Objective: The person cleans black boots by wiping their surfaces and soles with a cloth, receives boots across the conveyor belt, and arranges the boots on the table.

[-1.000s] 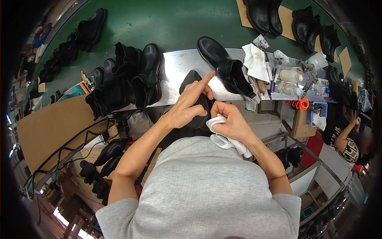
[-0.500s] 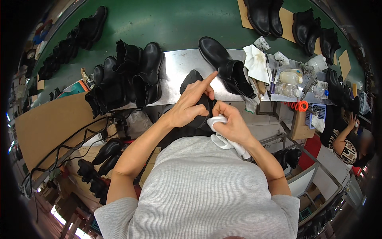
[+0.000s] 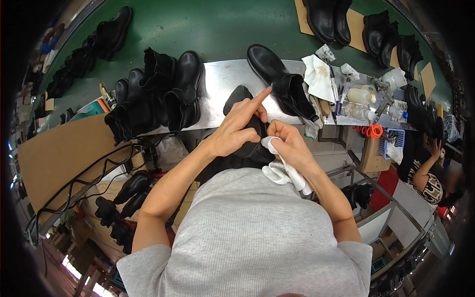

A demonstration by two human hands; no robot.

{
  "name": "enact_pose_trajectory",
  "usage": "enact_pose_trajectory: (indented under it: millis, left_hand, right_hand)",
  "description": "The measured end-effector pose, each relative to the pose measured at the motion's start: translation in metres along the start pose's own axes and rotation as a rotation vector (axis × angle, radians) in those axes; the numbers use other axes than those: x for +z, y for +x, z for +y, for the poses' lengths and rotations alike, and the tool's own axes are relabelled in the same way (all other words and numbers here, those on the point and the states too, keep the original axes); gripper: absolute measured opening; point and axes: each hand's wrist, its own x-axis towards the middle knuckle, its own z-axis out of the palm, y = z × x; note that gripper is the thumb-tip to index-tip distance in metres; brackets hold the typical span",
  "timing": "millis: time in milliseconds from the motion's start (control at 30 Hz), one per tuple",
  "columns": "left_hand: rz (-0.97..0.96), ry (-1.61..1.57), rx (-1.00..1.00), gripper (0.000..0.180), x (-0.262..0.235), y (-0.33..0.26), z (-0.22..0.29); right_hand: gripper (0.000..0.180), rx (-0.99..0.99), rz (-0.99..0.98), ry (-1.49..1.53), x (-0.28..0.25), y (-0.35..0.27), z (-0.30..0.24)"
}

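Observation:
Close to my body I have a black boot [image 3: 237, 94], its toe pointing away over the metal plate [image 3: 217, 74]. My left hand [image 3: 236, 126] lies across it, index finger stretched out and the other fingers curled round the boot. Against the boot's right side is my right hand [image 3: 293, 147], its fingers closed on a white cloth [image 3: 282, 172] that hangs down toward my wrist. What the right fingertips touch on the boot is partly hidden. Another black boot [image 3: 267, 64] lies just beyond, on the plate.
Several black boots [image 3: 188, 74] stand at the left of the plate. To the right are white paper [image 3: 317, 76], plastic bottles [image 3: 361, 95] and brushes. More boots [image 3: 321, 20] stand on the green table [image 3: 222, 29]. A person [image 3: 428, 178] sits at the far right.
My right hand has shifted slightly and its fingers have turned a little; the cloth has slid with it, down and to the right. My left hand and the boot stay nearly still.

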Motion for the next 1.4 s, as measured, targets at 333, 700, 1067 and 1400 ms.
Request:
enact_pose_trajectory:
  millis: [333,700,1067,1400]
  left_hand:
    - [-0.007,-0.017,0.000,0.096,0.000,-0.001,-0.001]
    - [-0.025,-0.010,-0.019,0.098,0.000,0.000,-0.001]
    - [0.001,-0.081,-0.017,0.094,0.000,0.000,-0.001]
    - [-0.005,-0.060,-0.028,0.094,0.000,0.000,0.001]
  right_hand:
    - [0.013,0.023,-0.036,0.047,-0.002,0.006,-0.002]
    - [0.011,-0.015,-0.009,-0.013,0.001,0.001,-0.003]
    - [0.011,-0.094,-0.072,-0.047,-0.002,0.003,-0.002]
    - [0.012,-0.030,0.000,0.044,0.005,0.000,-0.009]
